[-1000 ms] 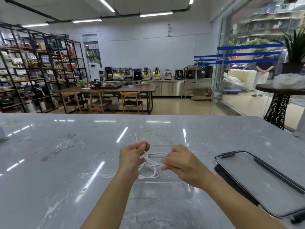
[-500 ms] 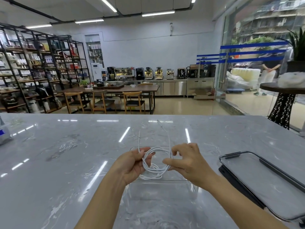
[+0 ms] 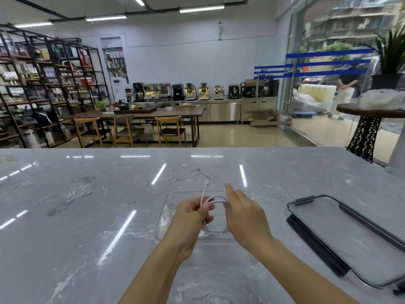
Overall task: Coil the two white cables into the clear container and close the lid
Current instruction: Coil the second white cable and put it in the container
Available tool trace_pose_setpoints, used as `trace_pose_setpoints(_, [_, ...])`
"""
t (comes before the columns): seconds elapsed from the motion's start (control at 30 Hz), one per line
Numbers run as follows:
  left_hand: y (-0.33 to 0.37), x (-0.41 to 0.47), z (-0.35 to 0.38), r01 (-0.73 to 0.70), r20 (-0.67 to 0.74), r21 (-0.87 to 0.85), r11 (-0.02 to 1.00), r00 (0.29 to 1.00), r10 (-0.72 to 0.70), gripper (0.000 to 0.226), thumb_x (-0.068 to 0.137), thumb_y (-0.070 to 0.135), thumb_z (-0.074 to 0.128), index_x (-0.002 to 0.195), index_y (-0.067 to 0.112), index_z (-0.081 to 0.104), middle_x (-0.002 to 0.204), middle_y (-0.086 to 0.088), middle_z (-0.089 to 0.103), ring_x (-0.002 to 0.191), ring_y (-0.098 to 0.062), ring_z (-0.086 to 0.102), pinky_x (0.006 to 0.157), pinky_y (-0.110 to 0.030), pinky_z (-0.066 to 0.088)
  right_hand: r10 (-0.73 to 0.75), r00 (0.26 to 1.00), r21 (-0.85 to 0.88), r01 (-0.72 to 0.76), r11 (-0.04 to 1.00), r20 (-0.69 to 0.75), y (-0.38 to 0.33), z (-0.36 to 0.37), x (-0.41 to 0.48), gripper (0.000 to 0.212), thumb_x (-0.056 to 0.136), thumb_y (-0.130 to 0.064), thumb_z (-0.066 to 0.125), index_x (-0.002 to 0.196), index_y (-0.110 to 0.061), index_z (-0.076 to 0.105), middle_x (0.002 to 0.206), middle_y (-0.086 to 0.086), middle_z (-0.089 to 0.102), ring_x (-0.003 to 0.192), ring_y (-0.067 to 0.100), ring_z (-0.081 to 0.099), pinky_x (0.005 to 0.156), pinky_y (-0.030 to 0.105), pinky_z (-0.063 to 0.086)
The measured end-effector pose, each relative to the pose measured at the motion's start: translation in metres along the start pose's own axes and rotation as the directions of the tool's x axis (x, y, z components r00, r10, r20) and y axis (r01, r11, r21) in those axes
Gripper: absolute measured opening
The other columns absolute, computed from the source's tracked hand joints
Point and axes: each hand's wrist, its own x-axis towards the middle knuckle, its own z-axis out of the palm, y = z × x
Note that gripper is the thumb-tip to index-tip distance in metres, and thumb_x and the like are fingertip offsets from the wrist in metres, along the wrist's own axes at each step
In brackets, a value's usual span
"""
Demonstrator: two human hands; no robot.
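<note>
A clear rectangular container (image 3: pixel 164 218) stands on the marble counter in front of me. Over it my left hand (image 3: pixel 190 213) grips a coil of white cable (image 3: pixel 213 232) with its fingers curled round the loops. A free end with a white plug (image 3: pixel 206 182) sticks up and away from the coil. My right hand (image 3: pixel 243 213) holds the far side of the loops, index finger stretched upward; its grip is partly hidden. I make out only one bundle of cable. The clear lid (image 3: pixel 350 235) with dark latches lies flat to the right.
The grey marble counter (image 3: pixel 87 216) stretches wide to the left and ahead. The lid's dark clasp (image 3: pixel 315 246) lies close to my right forearm. Beyond the counter are chairs, shelves and a glass wall.
The coil has tightened as another turn of cable was wound in; the long loose loop on the counter has shortened to one plug end. My view has shifted slightly.
</note>
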Motion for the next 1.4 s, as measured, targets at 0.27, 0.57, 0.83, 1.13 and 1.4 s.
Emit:
trace_pose_setpoints(0.27, [-0.022,0.017,0.006,-0.345,-0.007,0.751,0.562,0.848,0.530,0.023,0.067,-0.010,0.049,0.077,0.007,0.060,0.092,-0.005,0.054,0.091,-0.026,0.046,0.079,-0.027,0.037,0.238,0.867,-0.040,-0.246,0.969,0.438,-0.006,-0.004,0.003,0.016,0.090,-0.009,0.039,0.074,-0.012,0.036,0.064,0.002,0.039,0.074,0.030,0.052,0.055,0.028,0.031])
trace_pose_setpoints(0.57, [-0.023,0.034,0.005,-0.299,0.258,0.597,0.744,0.950,0.174,0.019,0.091,-0.003,0.033,0.093,0.016,0.035,0.089,0.002,0.060,0.073,-0.016,0.066,0.064,-0.038,0.049,0.112,0.843,0.321,-0.319,0.892,0.527,0.022,-0.013,0.015,0.036,0.082,-0.007,0.046,0.053,-0.015,0.028,0.054,0.001,0.032,0.049,0.013,0.028,0.050,0.030,0.023])
trace_pose_setpoints(0.83, [-0.018,0.044,-0.004,-0.030,0.259,0.003,1.000,0.965,0.028,0.035,0.080,-0.015,0.058,0.106,0.006,0.049,0.091,-0.017,0.069,0.064,-0.032,0.070,0.062,-0.035,0.059,0.136,0.882,0.432,-0.349,0.832,0.451,0.026,-0.006,0.015,0.035,0.085,-0.008,0.055,0.116,-0.024,0.055,0.081,0.000,0.058,0.069,0.019,0.057,0.062,0.032,0.051])
trace_pose_setpoints(1.13, [-0.017,0.051,-0.015,0.144,0.274,-0.184,0.972,0.958,-0.090,0.021,0.079,-0.021,0.051,0.085,0.000,0.053,0.067,-0.020,0.069,0.054,-0.027,0.069,0.050,-0.030,0.056,-0.383,0.921,0.092,0.389,0.917,-0.076,0.026,0.013,0.019,0.014,0.079,-0.020,0.056,0.076,-0.021,0.070,0.085,0.006,0.066,0.062,0.019,0.060,0.036,0.026,0.045])
trace_pose_setpoints(1.4, [-0.022,0.056,-0.025,0.141,0.263,-0.215,0.966,0.961,-0.081,0.014,0.074,0.004,0.065,0.087,0.002,0.060,0.069,-0.015,0.071,0.055,-0.025,0.069,0.058,-0.034,0.060,-0.302,0.943,0.336,0.333,0.881,-0.142,0.024,0.027,0.020,0.012,0.086,-0.012,0.048,0.079,-0.009,0.058,0.081,0.001,0.062,0.066,0.009,0.052,0.050,0.030,0.049])
